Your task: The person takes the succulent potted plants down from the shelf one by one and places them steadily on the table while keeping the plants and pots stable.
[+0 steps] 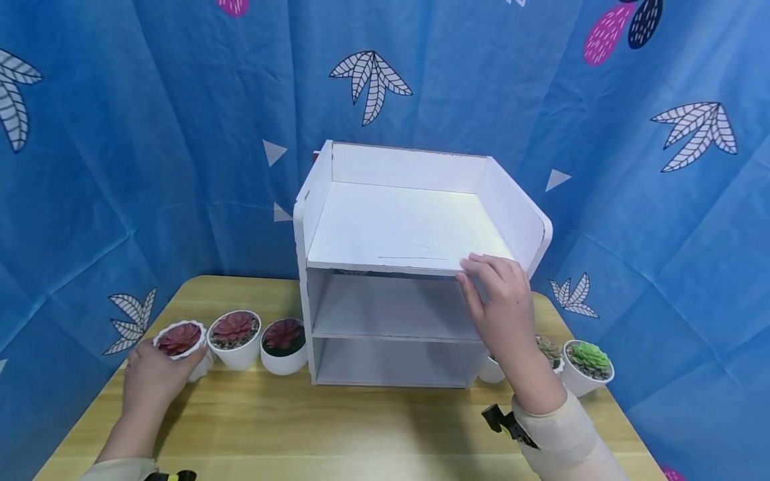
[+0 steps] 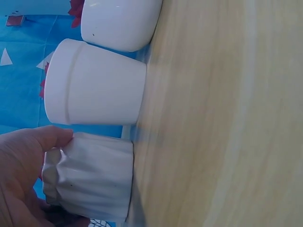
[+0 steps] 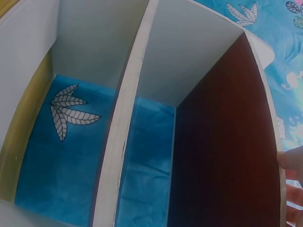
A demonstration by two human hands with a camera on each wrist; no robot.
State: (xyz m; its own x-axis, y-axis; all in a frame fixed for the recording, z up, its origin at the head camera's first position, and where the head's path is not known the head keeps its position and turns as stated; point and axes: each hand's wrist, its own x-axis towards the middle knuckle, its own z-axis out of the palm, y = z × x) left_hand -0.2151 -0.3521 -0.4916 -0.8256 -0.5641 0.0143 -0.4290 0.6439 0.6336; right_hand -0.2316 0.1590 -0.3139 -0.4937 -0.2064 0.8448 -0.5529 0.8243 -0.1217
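At the left of the table, my left hand (image 1: 152, 377) holds a white fluted pot (image 2: 97, 172) by its rim, thumb on the near side. A dark red succulent (image 1: 179, 339) fills that pot, whose base is right at the wood in the left wrist view. My right hand (image 1: 504, 304) rests at the front edge of the top board of a white shelf unit (image 1: 397, 224). Its fingertips lie over the board and the thumb is at the edge; in the right wrist view only some fingers (image 3: 291, 163) show there.
Two more white pots with red succulents, one tapered (image 1: 242, 354) and one rounded (image 1: 284, 363), stand between the left hand and the shelf unit. Right of the unit are several pots, including one with a green succulent (image 1: 588, 359). A blue patterned curtain (image 1: 210, 133) hangs behind the table (image 1: 283, 427).
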